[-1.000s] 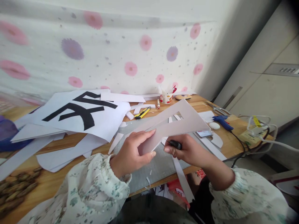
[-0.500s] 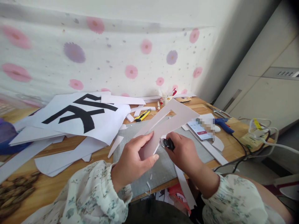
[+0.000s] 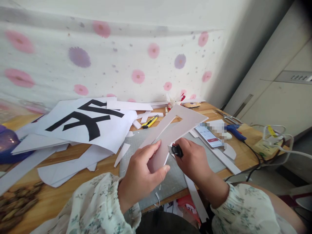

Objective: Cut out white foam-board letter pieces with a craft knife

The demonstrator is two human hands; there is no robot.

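My left hand [image 3: 143, 175] grips a white foam board piece [image 3: 180, 130] along its lower end, thumb on the near edge and fingers behind. The board is tilted up above the grey cutting mat [image 3: 195, 164] and has a long narrow opening cut in it. In my right hand [image 3: 192, 162] is a utility knife [image 3: 176, 150] with a black body, mostly hidden by the fingers. Its blade end touches or lies very close to the board's right edge. A curled white shaving [image 3: 157, 198] lies at the mat's near edge.
At the left lie paper with black strokes [image 3: 83, 122] and white offcuts [image 3: 73, 169]. A yellow cutter [image 3: 150, 122] and a paper cup [image 3: 173, 103] stand behind. Right are a phone [image 3: 208, 136], blue glue gun [image 3: 235, 131], scissors [image 3: 230, 118] and cables [image 3: 255, 156].
The camera view has shifted slightly. The foam board and both hands stay close together, with the board tilted a little differently and the knife still at its right edge.
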